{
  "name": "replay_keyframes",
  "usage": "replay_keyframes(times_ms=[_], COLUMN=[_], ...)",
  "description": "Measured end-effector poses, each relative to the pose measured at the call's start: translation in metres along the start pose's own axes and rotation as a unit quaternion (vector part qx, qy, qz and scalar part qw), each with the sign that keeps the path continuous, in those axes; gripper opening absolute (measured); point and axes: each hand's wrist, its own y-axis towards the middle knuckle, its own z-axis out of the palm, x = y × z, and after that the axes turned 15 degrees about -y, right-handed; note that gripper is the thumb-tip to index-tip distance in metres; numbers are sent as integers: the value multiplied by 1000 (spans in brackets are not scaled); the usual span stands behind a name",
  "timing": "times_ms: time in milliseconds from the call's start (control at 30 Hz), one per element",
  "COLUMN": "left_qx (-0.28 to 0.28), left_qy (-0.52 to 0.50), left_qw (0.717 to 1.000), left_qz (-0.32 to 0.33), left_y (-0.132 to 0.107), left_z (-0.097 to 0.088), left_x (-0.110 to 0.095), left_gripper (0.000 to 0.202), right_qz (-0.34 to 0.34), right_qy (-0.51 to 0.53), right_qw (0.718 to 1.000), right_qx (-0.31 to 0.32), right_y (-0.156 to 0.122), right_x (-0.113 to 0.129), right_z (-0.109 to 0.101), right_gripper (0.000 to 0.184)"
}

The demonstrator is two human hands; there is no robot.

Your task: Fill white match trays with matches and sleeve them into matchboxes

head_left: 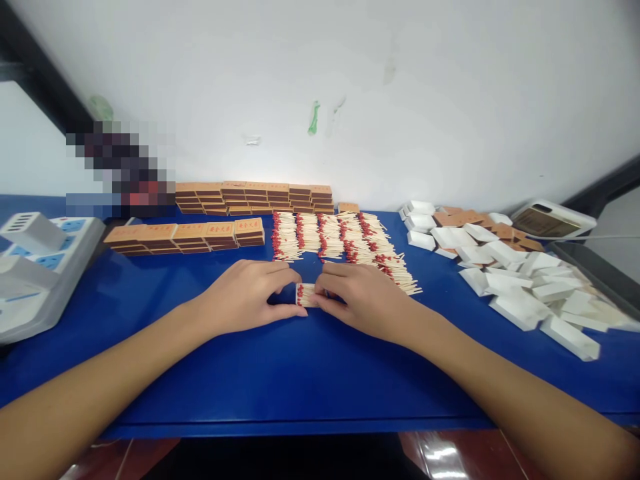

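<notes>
My left hand [255, 291] holds the left end of one match tray [305, 295], my right hand [363, 295] touches its right end; behind it lie loose matches [307, 230].

- Matches [306, 293] between fingers [290, 311]: red heads, pale sticks.
- Tabletop [280, 373] under fingers: plain blue.
- Trays [570, 337] right of fingers: white.
- Matchboxes [220, 230] beyond fingers, leftward: orange-tan, red lettering.

A big white wall [450, 100] stands at twelve o'clock, with a little green smudge [313, 118] on it. A thick black strip [43, 50] slants down at ten o'clock. The shiny blue table [280, 380] reaches down to six o'clock. At five o'clock, the red tile floor [483, 460] has a bright white shine [443, 457].
</notes>
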Motion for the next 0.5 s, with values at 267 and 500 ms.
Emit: replay_keyframes(times_ms=[267,500], left_qx=[2,-2], left_qy=[4,5], left_qw=[1000,1000], left_qz=[-1,6], left_y=[0,1], left_z=[0,0], left_x=[-1,0], left_gripper=[38,37], right_qz=[14,0], right_qy=[55,74], right_qw=[998,997], right_qx=[-7,1], right_y=[1,1], right_x=[-1,-1], right_z=[3,-1], right_gripper=[10,12])
